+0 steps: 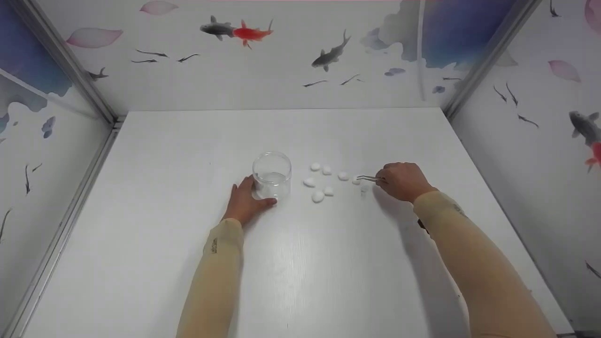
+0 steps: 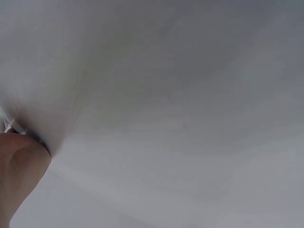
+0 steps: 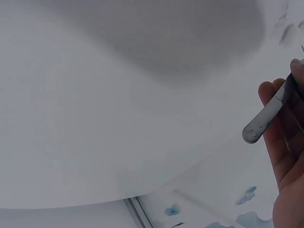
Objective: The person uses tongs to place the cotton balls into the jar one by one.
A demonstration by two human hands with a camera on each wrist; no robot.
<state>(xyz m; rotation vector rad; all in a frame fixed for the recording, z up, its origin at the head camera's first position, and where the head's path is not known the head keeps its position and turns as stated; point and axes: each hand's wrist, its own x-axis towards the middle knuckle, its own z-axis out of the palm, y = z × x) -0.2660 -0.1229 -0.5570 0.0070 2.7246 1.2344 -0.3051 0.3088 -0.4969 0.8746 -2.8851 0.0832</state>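
Observation:
My left hand (image 1: 246, 201) holds a clear round jar (image 1: 272, 171) at its lower left side, thumb in front and fingers behind. The jar stands upright on the white table (image 1: 281, 272). In my right hand (image 1: 404, 180) are metal tweezers (image 1: 371, 178), pinched between thumb and fingers. Their bent tips point left and lie over a white lump like a cotton ball (image 1: 356, 180). The right wrist view shows the rounded back end of the tweezers (image 3: 261, 126) sticking out of the hand. Only the thumb (image 2: 23, 166) is plain in the left wrist view.
Several more white lumps (image 1: 318, 196) lie scattered between the jar and the tweezers. A small, faint clear thing (image 1: 364, 189) lies just below the tweezer tips. Printed panels (image 1: 281, 84) with fish and petals wall the table at the back and both sides.

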